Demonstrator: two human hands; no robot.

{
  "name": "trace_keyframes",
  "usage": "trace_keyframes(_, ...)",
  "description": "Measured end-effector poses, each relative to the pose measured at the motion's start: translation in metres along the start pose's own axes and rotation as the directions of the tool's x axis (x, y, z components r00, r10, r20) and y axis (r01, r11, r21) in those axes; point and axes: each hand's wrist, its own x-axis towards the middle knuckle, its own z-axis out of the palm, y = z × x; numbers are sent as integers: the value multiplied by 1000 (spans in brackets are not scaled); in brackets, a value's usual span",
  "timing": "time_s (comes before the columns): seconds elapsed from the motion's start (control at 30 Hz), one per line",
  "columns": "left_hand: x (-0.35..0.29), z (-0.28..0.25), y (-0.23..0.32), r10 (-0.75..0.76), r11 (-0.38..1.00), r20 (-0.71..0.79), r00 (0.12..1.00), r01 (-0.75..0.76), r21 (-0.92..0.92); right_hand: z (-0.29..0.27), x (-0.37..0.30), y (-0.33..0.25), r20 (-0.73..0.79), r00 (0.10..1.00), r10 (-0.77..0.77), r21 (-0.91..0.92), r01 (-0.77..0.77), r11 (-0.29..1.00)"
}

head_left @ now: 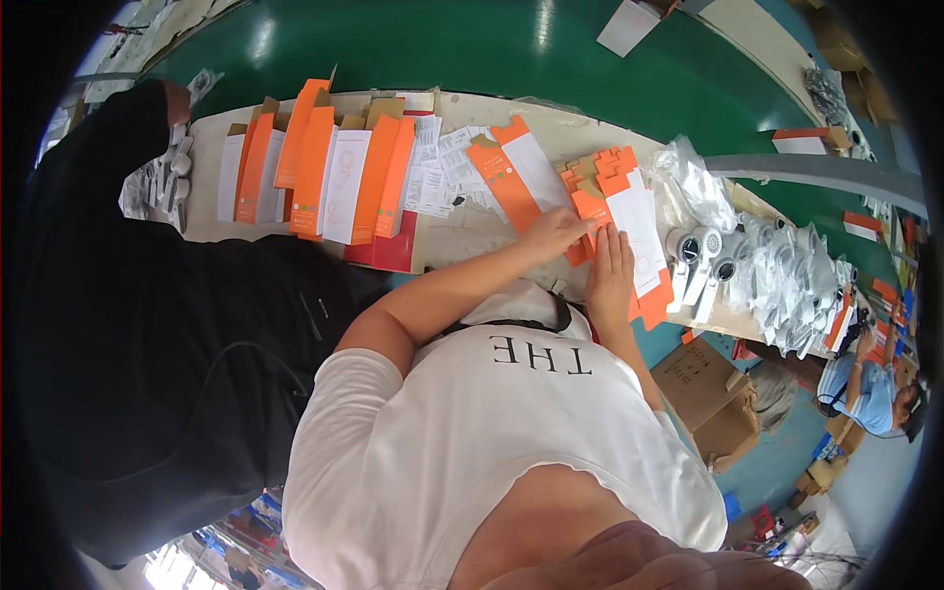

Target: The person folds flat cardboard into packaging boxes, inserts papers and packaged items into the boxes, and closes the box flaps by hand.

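Observation:
A stack of flat orange-and-white cartons (639, 234) lies on the worktable in front of me, with stepped orange flaps at its far end. My left hand (554, 234) reaches in from the left, its fingers bent and closed at the edge of the top carton. Flat on that carton rests my right hand (612, 267), fingers stretched out and side by side. Left of the stack, another flat carton (536, 169) lies at a slant, partly covered by my left hand and the stack.
Several erected orange-and-white boxes (346, 182) stand at the left beside printed sheets (429, 162). White shower-head-like parts (700, 258) and plastic-bagged ones (787, 261) crowd the right. A co-worker in black (147, 344) is close on my left. Beyond the table runs a green surface (423, 49).

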Motion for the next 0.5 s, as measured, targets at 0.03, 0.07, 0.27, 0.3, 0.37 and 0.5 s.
trace_keyframes(0.03,-2,2,2,6,1000,1,1000,-6,6,-5,-2,-6,-1,999,-46,69,46,997)
trace_keyframes(0.07,-7,4,8,196,962,-147,970,-219,-165,-14,-2,-18,-6,996,-88,136,88,987)
trace_keyframes(0.27,-65,-44,78,440,837,-64,896,-435,-332,-88,51,-50,-55,951,304,746,-163,646)
trace_keyframes(0.3,-74,-41,81,442,837,-66,895,-438,-328,-85,62,-53,119,956,269,968,-172,181)
trace_keyframes(0.37,-83,-38,86,477,833,-239,846,-522,-186,-80,69,-60,372,879,299,920,-391,5)
trace_keyframes(0.5,-88,-56,74,372,794,-260,891,-450,-408,-58,65,-91,-81,986,145,863,-4,505)
